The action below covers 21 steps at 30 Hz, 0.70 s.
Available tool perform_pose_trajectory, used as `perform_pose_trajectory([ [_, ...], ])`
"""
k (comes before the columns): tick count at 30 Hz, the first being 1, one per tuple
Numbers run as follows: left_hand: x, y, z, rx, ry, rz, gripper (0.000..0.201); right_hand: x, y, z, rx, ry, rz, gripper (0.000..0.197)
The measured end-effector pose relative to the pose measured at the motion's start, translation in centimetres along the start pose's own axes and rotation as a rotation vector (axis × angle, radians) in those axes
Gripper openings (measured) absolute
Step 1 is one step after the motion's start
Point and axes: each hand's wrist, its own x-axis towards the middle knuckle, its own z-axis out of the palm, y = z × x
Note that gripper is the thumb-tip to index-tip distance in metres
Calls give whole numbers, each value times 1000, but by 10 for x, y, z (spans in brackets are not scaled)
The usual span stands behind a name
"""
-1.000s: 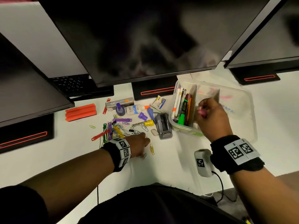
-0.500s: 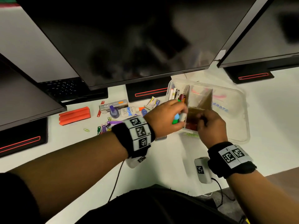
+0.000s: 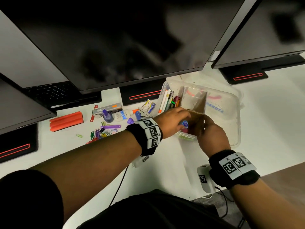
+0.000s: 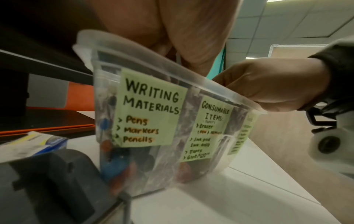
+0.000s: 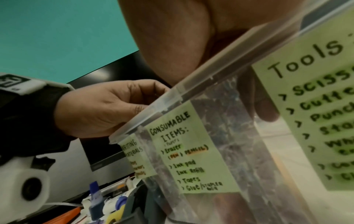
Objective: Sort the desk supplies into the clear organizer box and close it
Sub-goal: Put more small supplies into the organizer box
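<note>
The clear organizer box (image 3: 231, 103) stands open on the white desk, right of centre. Pens and markers (image 3: 168, 101) fill its left compartment, and a brown cardboard divider (image 3: 199, 104) stands in the middle. Green labels read "Writing Materials" (image 4: 149, 109), "Consumable Items" (image 5: 184, 151) and "Tools" (image 5: 310, 98). My left hand (image 3: 173, 119) reaches over the front rim with curled fingers around a small blue item (image 3: 185, 124). My right hand (image 3: 211, 134) grips the front wall beside the divider, one finger inside (image 5: 264, 109).
Loose supplies lie left of the box: coloured paper clips (image 3: 100, 133), an orange block (image 3: 66, 120), an ink bottle (image 3: 107, 115), a glue bottle (image 3: 122, 115) and a staples box (image 3: 148, 105). A dark tape dispenser (image 4: 47, 181) sits against the box. Monitors (image 3: 132, 38) overhang the back.
My left hand left the paper clip pile and came over the box front with a small item. My right hand sank from the middle compartment to the front wall.
</note>
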Motion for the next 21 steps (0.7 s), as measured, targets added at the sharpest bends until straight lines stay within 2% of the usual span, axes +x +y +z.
perform_pose_trajectory([
  [3,-11,-12,-8,-7,61,15,31,0,-5,5,14,-15,25,34],
  [7,-39,-41,-29,24,224,-94,26,1,-6,5,72,13,62,33],
  [10,-65,-69,-43,104,302,-207,27,0,-11,3,39,187,-90,34],
  [12,-84,-88,-46,122,268,-292,26,-3,-27,3,69,251,-266,32],
  [14,-102,-105,-43,131,160,-363,24,-10,-51,9,112,160,-416,23],
  [16,-117,-116,-35,158,47,-415,25,-20,-73,20,122,-43,-521,18],
  [19,-140,-126,-29,167,-25,-475,25,-34,-97,55,17,-365,-646,27],
  [21,-154,-129,-27,155,-105,-498,23,-34,-99,85,-109,-543,-628,39],
])
